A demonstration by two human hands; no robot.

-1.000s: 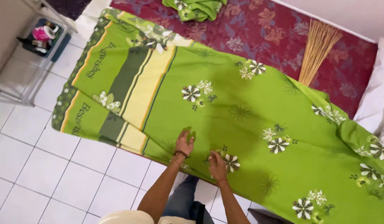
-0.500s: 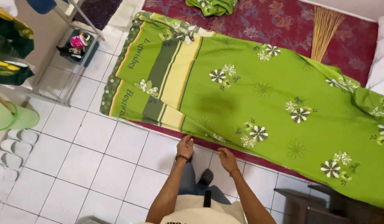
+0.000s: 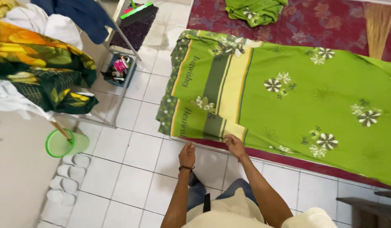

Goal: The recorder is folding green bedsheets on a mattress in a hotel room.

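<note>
Both hands now down at the near edge of the mattress, working the border end of the green floral bedsheet. Left hand sits just off the hem, over the white floor tiles, fingers curled loosely, maybe pinching the very edge but too small to tell for sure. Right hand rests right on the striped border where it drapes over the side, fingers bent down onto the cloth, looks like a light grip on the hem. Compared with a second ago: hands no longer flat on the middle of the sheet, moved off toward the striped end and down to the edge. Looks like smoothing is over and the edge is getting handled instead. View also swung left, so the clothes rack with piled laundry, the green plastic basket and the white slippers show up now. Sheet lies spread over the mattress on top of the red patterned cover, with a folded green bundle at the far side.
</note>
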